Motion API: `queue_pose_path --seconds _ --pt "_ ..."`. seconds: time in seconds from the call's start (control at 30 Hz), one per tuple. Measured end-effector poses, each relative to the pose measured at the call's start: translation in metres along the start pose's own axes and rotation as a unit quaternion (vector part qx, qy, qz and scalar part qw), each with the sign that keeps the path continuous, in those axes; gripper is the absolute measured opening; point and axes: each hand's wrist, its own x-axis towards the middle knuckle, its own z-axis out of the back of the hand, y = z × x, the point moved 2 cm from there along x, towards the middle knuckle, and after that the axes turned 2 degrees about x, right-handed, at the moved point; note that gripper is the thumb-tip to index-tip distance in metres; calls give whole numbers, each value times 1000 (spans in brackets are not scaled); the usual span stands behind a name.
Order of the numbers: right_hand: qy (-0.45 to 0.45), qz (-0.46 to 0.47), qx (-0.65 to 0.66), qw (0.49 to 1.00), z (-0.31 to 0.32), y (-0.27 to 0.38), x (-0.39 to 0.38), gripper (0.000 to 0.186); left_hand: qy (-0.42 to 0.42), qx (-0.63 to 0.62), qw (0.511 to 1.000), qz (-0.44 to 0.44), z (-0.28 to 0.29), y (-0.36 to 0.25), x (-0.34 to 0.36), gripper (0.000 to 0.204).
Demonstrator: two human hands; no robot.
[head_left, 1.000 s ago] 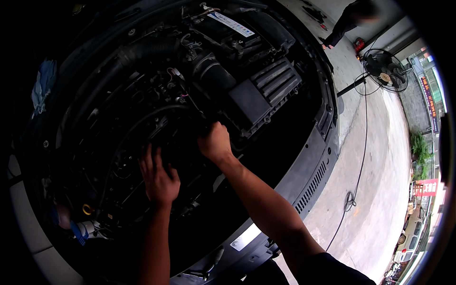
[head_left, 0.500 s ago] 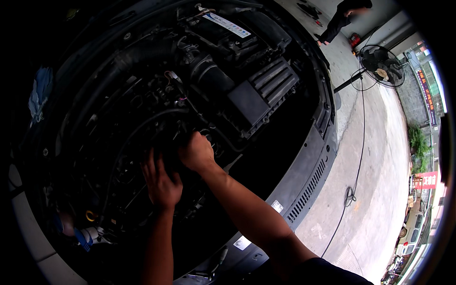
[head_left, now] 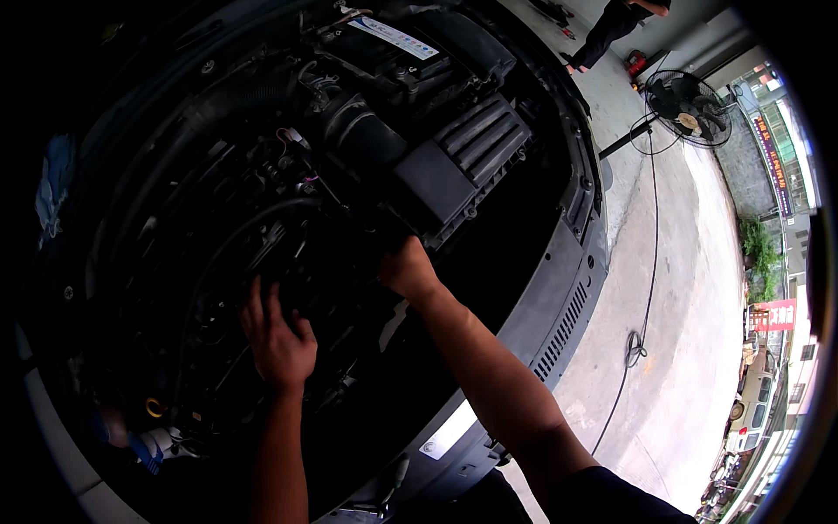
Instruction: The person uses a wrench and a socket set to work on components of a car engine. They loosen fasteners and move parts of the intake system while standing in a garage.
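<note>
My left hand [head_left: 283, 349] is over the dark engine [head_left: 218, 306] with its fingers spread apart; nothing is held in it. Further right, my right hand [head_left: 408, 271] is curled just below the near corner of the black air filter box [head_left: 436, 183]. Its fingertips are lost in shadow, and a dark shape at them is too dim to name. A thin black hose [head_left: 236, 231] curves across the engine beyond my left hand. From the filter box, a wide black intake duct [head_left: 367, 131] leads off toward the far left.
A battery [head_left: 393, 44] with a white label sits at the far side of the bay. The grey front panel [head_left: 550, 323] borders it on the right. A blue cloth [head_left: 54, 188] hangs at left. Beyond stand a black fan [head_left: 688, 109], a floor cable [head_left: 655, 227] and a person [head_left: 611, 31].
My right hand has moved right, away from my left hand, to the filter box's corner. My left hand stays over about the same part of the engine. The whole view has shifted slightly.
</note>
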Motion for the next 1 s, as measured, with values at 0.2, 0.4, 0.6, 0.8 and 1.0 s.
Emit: queue_pose_path --seconds 0.2,0.4,0.6,0.8,1.0 --pt "119 -207 44 970 -8 2 32 17 4 -26 1000 12 -7 8 -3 52" --pt "290 18 55 955 10 -11 49 17 -26 -16 1000 -4 -8 2 -3 52" --pt "67 -48 -57 995 3 50 17 32 -21 -1 1000 -21 -10 11 -2 52" --pt "-15 -106 16 994 -5 45 17 33 -43 5 998 -34 -7 6 -2 50" --pt "8 -84 -21 996 -4 58 33 33 -36 -1 999 -20 -5 6 -2 50"
